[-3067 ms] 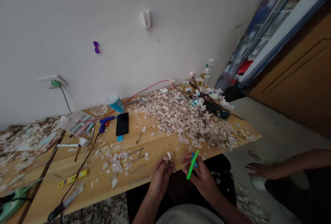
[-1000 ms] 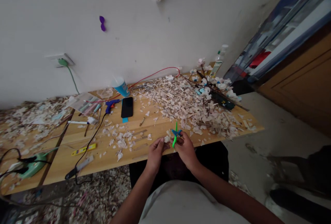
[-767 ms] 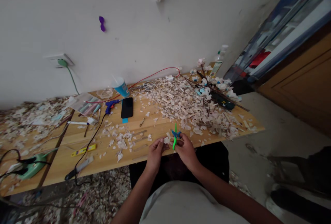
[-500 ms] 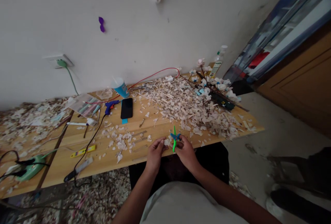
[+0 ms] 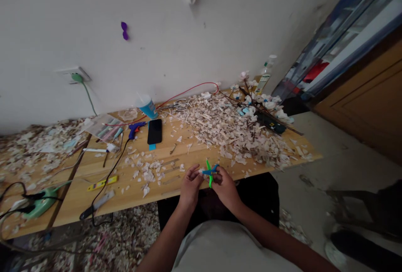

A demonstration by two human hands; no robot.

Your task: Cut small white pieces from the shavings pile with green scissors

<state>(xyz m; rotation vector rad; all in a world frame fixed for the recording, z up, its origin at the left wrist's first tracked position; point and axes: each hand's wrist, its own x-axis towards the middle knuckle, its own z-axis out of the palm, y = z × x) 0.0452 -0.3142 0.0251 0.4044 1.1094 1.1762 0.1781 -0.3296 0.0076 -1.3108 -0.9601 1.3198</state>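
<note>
My right hand (image 5: 224, 185) is closed around the handles of a small pair of green and blue scissors (image 5: 209, 172), whose blades stand apart. One blue blade points at the fingertips of my left hand (image 5: 190, 183). Those fingers are pinched on a small pale scrap (image 5: 201, 172), mostly covered by the fingers, so its kind is unclear. Both hands are held close together over the front edge of the wooden table (image 5: 176, 150). Beyond them spreads a heap of pale shell-like scraps (image 5: 226, 127).
A phone (image 5: 155, 131), a blue cup (image 5: 147, 106) and a blue glue gun (image 5: 135, 129) lie left of centre. White flower branches (image 5: 251, 100) and a clear bottle (image 5: 265, 73) stand back right. A utility knife (image 5: 97, 205) and a green power strip (image 5: 40, 204) are at left.
The scissors have turned, and their blades have opened wider, with one blade now at the scrap in my left fingers. My left hand has shifted slightly; objects on the table stay put.
</note>
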